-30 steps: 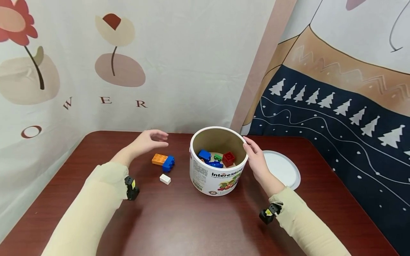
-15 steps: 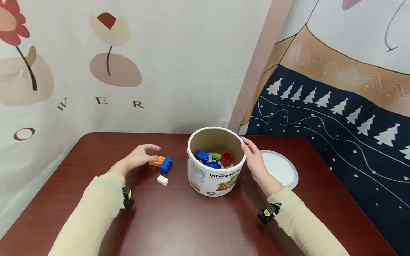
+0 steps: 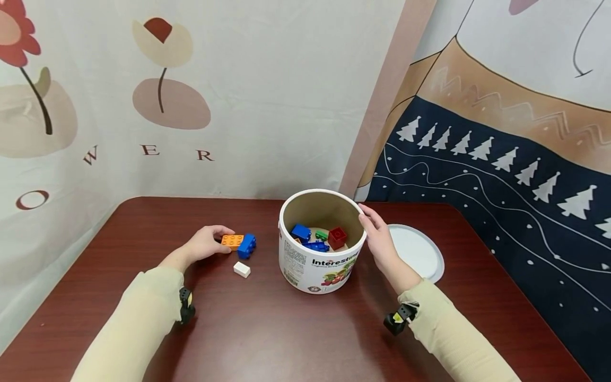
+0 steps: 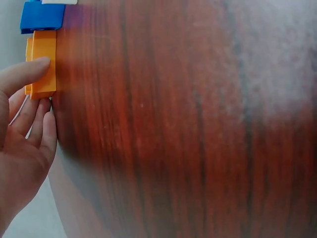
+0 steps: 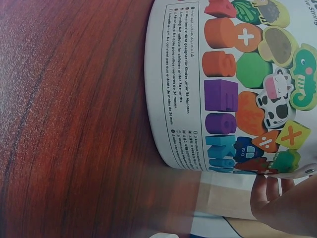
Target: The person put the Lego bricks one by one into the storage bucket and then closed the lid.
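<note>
My left hand (image 3: 202, 243) pinches the left end of an orange building brick (image 3: 232, 242) on the table. In the left wrist view the thumb lies on one side of the orange brick (image 4: 44, 74), with the fingers partly hidden at its other side. A blue brick (image 3: 246, 246) sits right against the orange one's end. Just in front lies a small white brick (image 3: 242, 269). With its fingers outside and the thumb at the rim, my right hand (image 3: 384, 244) holds the white toy bucket (image 3: 296, 265); its fingertips are hidden behind the bucket's curve in the right wrist view.
Inside the bucket are blue bricks (image 3: 302, 232), a red brick (image 3: 337, 237) and a small green brick (image 3: 321, 234). A round white lid (image 3: 417, 252) lies right of the bucket, partly behind the right forearm. Printed cloth (image 3: 277, 106) hangs behind the dark red table (image 3: 286, 339).
My left hand has come down from above the table, and its thumb and fingers have closed on the orange brick. The right hand stays at the bucket's rim.
</note>
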A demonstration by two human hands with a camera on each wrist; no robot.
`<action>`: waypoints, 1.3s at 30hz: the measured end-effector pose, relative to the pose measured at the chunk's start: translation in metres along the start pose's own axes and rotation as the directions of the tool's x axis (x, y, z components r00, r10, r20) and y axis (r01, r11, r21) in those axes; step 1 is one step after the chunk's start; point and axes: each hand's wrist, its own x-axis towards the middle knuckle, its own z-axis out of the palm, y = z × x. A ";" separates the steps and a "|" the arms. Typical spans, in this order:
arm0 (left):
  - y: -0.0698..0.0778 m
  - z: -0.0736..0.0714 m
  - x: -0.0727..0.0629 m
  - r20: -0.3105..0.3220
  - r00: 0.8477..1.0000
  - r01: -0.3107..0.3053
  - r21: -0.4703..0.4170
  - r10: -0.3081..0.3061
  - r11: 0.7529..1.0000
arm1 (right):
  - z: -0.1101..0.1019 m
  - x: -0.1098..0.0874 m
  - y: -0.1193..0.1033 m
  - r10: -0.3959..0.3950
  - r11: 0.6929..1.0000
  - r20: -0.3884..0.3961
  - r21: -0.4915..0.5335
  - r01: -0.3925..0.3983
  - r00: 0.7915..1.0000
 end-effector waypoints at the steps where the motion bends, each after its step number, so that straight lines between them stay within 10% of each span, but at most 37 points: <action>1: -0.001 0.000 -0.001 -0.003 1.000 -0.005 0.000 0.005 1.000 | 0.000 0.000 0.000 0.001 1.000 0.000 -0.001 -0.001 1.000; 39: 0.046 -0.053 -0.022 -0.049 0.998 -0.029 0.001 0.029 1.000 | 0.001 -0.002 0.000 -0.020 1.000 -0.003 0.013 0.020 1.000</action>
